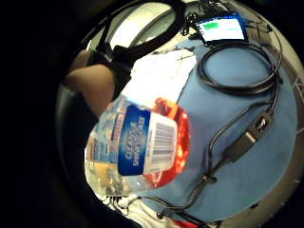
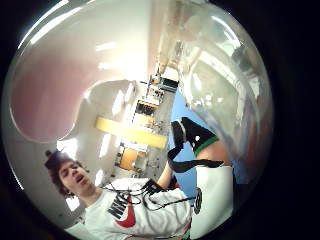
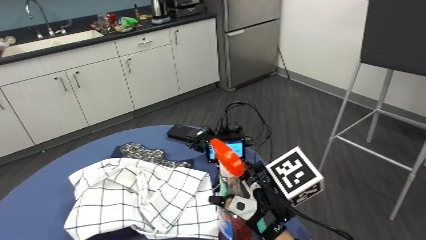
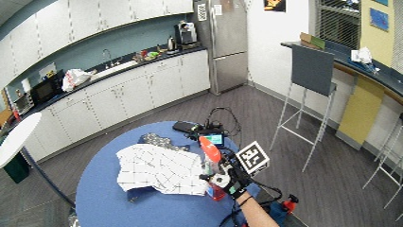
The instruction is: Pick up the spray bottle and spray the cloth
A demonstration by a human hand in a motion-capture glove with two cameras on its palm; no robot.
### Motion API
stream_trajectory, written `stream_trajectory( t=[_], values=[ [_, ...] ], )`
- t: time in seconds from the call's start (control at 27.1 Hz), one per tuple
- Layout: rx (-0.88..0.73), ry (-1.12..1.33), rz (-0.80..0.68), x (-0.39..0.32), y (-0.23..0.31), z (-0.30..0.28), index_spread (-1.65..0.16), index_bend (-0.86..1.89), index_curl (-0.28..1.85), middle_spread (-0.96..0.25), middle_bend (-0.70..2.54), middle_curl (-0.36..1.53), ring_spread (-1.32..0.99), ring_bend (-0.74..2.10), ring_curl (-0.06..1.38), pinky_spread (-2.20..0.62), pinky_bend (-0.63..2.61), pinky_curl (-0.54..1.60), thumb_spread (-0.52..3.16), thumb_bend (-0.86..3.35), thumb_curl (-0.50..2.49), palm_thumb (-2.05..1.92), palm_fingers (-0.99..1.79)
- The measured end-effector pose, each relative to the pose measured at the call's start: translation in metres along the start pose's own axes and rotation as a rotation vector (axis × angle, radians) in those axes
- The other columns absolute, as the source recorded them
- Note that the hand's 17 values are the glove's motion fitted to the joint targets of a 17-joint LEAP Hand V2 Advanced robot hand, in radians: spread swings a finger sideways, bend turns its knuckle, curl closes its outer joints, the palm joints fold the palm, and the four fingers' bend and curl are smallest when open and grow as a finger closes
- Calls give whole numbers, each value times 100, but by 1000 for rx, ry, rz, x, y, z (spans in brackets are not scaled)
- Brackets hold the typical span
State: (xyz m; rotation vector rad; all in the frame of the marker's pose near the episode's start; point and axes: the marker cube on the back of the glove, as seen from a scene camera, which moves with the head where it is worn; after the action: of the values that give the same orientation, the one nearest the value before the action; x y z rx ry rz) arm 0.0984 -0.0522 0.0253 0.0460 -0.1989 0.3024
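Observation:
A clear spray bottle point(image 3: 229, 197) with an orange spray head point(image 3: 225, 158) stands upright at the near right edge of the round blue table point(image 3: 40, 200). My gloved right hand point(image 3: 256, 214) grips its body from the right side. The spray head points left, toward a white checked cloth point(image 3: 136, 195) that lies crumpled on the table just left of the bottle. In the little finger side palm view the bottle's blue label point(image 1: 142, 142) and orange liquid fill the middle, with the cloth point(image 1: 156, 78) beyond. Whether the bottle's base touches the table is hidden.
A dark patterned cloth point(image 3: 143, 151) lies behind the white one. A small lit screen point(image 3: 230, 149), a black box point(image 3: 182, 132) and looped black cables point(image 1: 237, 85) sit at the table's far right. A tall stool point(image 3: 386, 120) stands to the right.

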Motion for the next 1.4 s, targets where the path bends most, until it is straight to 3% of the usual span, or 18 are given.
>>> stream_trajectory(
  t=[0.26,0.67,1.03,1.4],
  values=[
    [-38,54,36,2,-25,-21,-28,8,15,-10,52,38,-6,51,33,19,47,25,92,17,36,86,95],
    [-490,163,215,-28,-121,15,-23,5,15,-8,51,42,-6,58,38,18,48,28,84,9,44,90,106],
    [-715,353,434,16,-117,47,-20,6,15,-7,53,44,-6,59,39,16,48,30,86,1,49,88,109],
    [-739,400,460,13,-114,51,-19,5,15,-6,55,45,-5,60,40,15,48,31,94,-2,51,87,110]
  ],
)
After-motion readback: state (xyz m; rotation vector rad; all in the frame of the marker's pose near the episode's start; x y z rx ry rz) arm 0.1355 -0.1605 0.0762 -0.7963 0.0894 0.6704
